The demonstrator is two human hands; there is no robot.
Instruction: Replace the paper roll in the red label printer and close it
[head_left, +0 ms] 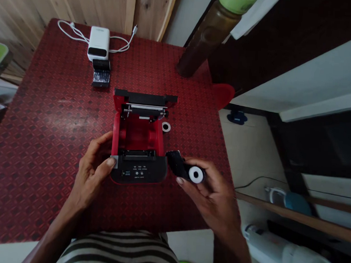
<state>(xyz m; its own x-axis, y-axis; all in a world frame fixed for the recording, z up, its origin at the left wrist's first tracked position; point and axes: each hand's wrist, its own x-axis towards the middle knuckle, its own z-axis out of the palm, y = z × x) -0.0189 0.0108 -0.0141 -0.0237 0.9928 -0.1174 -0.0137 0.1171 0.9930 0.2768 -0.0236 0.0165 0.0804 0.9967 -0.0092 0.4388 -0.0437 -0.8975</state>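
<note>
A small red and black label printer [142, 135] stands on the table with its cover raised and its inner bay bare. My left hand [94, 168] grips its front left corner, thumb on top and fingers along the side. To the right of the printer, my right hand [213, 186] is closed around a black ribbon roll [195, 174] with a white core. A loose strip of black film [176, 161] reaches from the roll toward the printer's front right corner. By the printer's right side lies a small white-ended roll [166, 127].
A white power bank [99, 42] with a white cable [121, 47] lies at the back of the red patterned table [42, 138]. In front of it is a crumpled black film piece [101, 74]. A tall dark bottle [203, 37] with a green cap stands at the back right corner.
</note>
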